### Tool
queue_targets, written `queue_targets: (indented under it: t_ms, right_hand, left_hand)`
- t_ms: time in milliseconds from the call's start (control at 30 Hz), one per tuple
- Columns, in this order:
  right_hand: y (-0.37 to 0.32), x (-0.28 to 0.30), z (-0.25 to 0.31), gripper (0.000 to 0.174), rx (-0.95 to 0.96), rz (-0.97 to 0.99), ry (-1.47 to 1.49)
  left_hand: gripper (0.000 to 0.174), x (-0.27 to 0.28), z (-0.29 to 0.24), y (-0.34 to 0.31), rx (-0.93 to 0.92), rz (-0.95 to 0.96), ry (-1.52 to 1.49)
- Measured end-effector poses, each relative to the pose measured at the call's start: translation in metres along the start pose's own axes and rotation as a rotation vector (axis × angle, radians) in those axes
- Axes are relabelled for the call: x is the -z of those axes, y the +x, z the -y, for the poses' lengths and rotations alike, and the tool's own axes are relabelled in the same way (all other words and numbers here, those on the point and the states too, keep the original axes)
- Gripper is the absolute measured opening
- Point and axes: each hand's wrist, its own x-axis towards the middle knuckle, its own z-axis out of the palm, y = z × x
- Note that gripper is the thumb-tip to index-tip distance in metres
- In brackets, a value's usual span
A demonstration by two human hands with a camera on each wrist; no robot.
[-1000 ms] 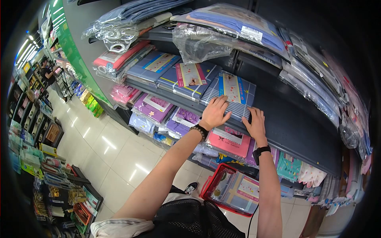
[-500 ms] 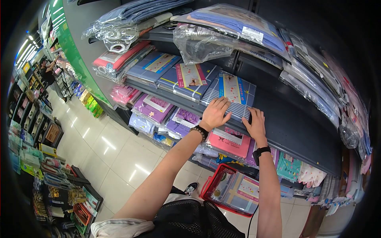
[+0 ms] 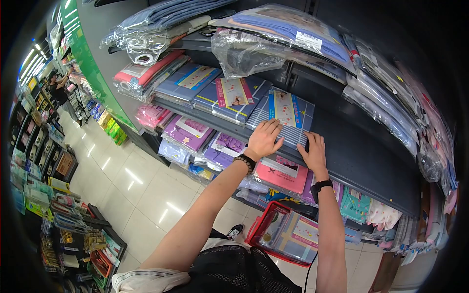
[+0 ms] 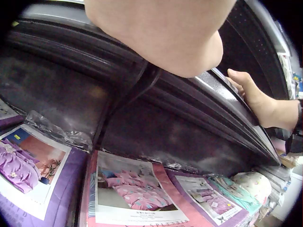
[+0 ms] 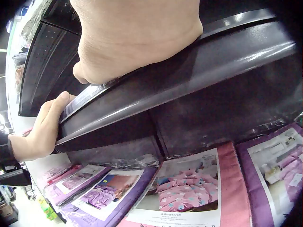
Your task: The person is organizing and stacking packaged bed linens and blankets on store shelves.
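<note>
Now, taking clock directions from the head view, your left hand (image 3: 264,140) lies loosely spread, fingers almost straight on the striped blue pack (image 3: 286,111), clasping nothing. Your right hand (image 3: 315,152) is likewise relaxed and ungripped, its fingers resting by the pack's lower right corner and its thumb near the front. The wrist cameras look past the heels of both hands, so how firmly the fingertips press you cannot tell. The pack lies flat on the shelf (image 3: 364,158) between and beyond your hands, its blue-edged label (image 3: 287,108) at 1 o'clock from the left hand and 11 o'clock from the right. Just beside it, between 9 and 10 o'clock, sits a pack with a pink label (image 3: 230,99). The shelf's front lip (image 5: 213,71) runs just under both hands, and its dark surface stretches on at 3 to 4 o'clock from your right hand. Above, at 11 o'clock from the striped pack, loose clear plastic (image 3: 249,53) hangs off the upper shelf. Below, at 5 o'clock from your left hand, a pink pack (image 3: 278,178) lies on the lower shelf, and a red basket (image 3: 256,233) stands on the floor between 6 and 7 o'clock from your right.
</note>
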Motion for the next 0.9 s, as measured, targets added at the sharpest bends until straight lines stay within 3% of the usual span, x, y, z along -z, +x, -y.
queue_targets:
  t_ms: [900]
  right_hand:
    - [0.0006, -0.0016, -0.0012, 0.055, -0.025, 0.020, -0.012]
  left_hand:
    - [0.045, -0.0010, 0.0004, -0.0006, -0.004, 0.002, 0.020]
